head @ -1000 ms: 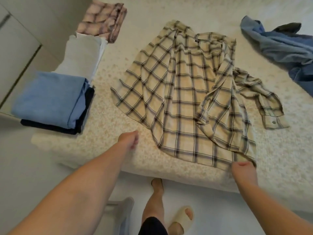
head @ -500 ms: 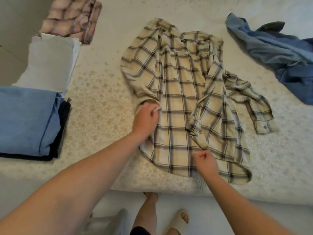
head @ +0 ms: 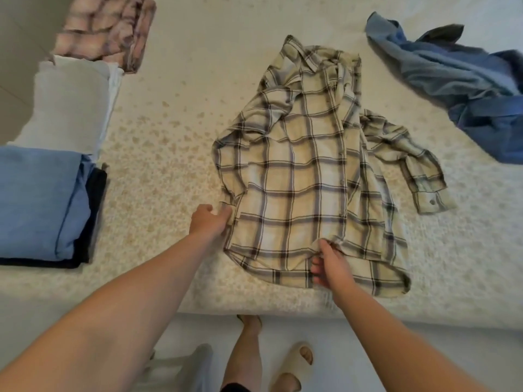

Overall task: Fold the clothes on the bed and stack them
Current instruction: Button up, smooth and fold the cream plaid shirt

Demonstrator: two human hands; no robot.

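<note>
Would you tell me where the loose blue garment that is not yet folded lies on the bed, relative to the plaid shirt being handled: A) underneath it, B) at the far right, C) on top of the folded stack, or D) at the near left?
B: the crumpled blue garment lies at the bed's far right, apart from the plaid shirt.

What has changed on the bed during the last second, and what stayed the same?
The left side of the plaid shirt was folded inward. The left hand now grips its left edge; the right hand went from the hem corner to the front placket. The folded stack and blue clothes stayed put.
</note>
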